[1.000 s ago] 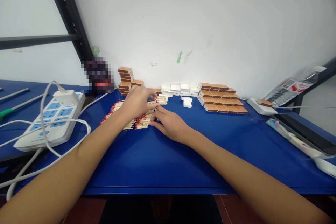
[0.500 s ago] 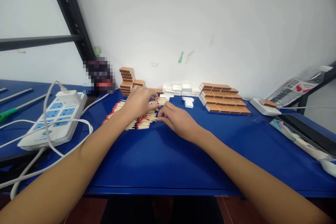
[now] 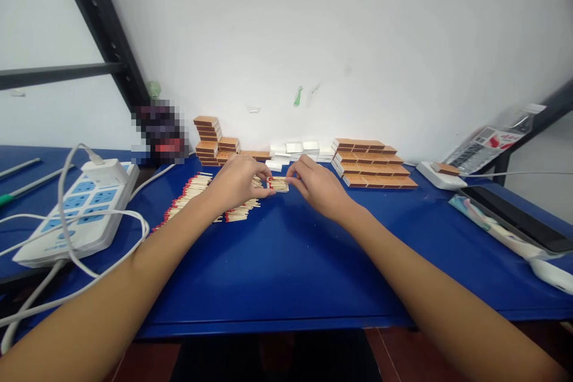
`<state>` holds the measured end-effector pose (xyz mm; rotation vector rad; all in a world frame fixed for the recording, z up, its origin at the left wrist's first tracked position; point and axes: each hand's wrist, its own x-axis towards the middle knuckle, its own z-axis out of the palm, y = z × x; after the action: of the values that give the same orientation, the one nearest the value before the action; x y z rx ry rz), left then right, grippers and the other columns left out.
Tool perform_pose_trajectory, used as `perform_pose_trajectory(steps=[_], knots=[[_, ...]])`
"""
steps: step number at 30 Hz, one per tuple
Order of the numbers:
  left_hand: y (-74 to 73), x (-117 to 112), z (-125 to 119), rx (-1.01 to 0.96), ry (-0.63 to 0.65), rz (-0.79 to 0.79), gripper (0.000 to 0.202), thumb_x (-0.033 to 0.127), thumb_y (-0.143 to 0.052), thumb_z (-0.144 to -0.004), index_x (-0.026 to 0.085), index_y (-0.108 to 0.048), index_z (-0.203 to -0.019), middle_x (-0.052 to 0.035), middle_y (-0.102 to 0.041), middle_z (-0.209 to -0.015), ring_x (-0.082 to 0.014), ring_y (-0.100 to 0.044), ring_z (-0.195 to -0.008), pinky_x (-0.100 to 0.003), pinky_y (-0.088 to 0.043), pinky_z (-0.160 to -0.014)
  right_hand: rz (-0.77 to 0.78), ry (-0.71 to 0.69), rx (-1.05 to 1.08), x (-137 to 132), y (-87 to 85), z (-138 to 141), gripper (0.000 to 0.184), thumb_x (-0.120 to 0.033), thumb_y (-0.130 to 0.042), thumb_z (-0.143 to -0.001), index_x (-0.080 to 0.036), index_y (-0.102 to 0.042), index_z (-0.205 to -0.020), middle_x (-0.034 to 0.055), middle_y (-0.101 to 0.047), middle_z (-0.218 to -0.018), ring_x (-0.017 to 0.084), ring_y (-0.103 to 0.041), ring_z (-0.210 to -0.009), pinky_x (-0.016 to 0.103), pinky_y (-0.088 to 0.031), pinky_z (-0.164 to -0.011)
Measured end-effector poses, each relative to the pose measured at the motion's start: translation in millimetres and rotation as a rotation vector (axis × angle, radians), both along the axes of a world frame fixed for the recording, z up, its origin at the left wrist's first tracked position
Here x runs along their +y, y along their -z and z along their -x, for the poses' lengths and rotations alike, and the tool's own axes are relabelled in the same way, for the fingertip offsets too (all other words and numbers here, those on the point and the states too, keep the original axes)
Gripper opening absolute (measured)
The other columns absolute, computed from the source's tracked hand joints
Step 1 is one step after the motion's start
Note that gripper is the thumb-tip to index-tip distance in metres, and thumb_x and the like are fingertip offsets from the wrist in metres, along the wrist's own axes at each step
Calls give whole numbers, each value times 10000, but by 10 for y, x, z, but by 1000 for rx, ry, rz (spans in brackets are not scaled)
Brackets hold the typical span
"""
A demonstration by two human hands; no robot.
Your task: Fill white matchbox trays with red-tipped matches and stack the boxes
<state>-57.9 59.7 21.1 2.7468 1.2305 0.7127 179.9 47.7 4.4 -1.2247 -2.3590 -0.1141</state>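
A small open match tray (image 3: 279, 184) full of red-tipped matches sits on the blue table (image 3: 277, 268) between my hands. My left hand (image 3: 237, 181) pinches its left end. From the right, my right hand (image 3: 316, 184) pinches the other end with curled fingers. A long pile of loose matches (image 3: 197, 197) lies under and left of my left hand. Several white empty trays (image 3: 293, 152) stand behind against the wall.
Stacks of brown matchbox sleeves (image 3: 369, 164) stand at the back right, and more sleeves (image 3: 210, 140) are piled at the back left. A white power strip (image 3: 76, 209) with cables lies at the left. A phone (image 3: 514, 218) and a plastic packet (image 3: 496, 140) lie at the right.
My right hand rose from the loose matches near the pile and came up to the right end of the filled tray. The left hand kept its hold on the tray.
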Motion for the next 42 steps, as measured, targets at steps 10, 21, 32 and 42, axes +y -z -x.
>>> perform_pose_trajectory(steps=[10, 21, 32, 42], knots=[[42, -48, -55, -9, 35, 50, 247, 399, -857, -816, 225, -789, -978, -40, -822, -962, -267, -756, -960, -387, -503, -929, 114, -79, 9, 2, -45, -56, 123, -241, -524, -1070, -207, -640, -1049, 67, -605, -1056, 202, -594, -870, 308, -419, -750], [119, -42, -57, 116, 6, 16, 304, 484, -822, -852, 235, -799, -1025, -66, -795, -1012, -301, -686, -1077, -403, -435, -936, 246, -114, -66, 63, -6, -174, 116, -281, -621, -1021, -197, -658, -950, 48, -580, -1007, 167, -566, -798, 291, -401, -711], [143, -34, -48, 125, 5, 30, 295, 459, -831, -847, 242, -798, -1044, -59, -782, -985, -292, -687, -1066, -395, -439, -938, 245, -82, -53, -9, -83, -129, 145, -256, -538, -1055, -209, -614, -941, 46, -548, -976, 177, -541, -766, 286, -370, -679], [122, -42, -49, 136, -1, 50, 276, 453, -819, -868, 238, -799, -1040, -61, -785, -1016, -291, -690, -1071, -398, -431, -946, 254, -27, -104, 18, -138, -201, 152, -285, -544, -1057, -210, -619, -948, 43, -546, -979, 164, -510, -711, 286, -339, -638]])
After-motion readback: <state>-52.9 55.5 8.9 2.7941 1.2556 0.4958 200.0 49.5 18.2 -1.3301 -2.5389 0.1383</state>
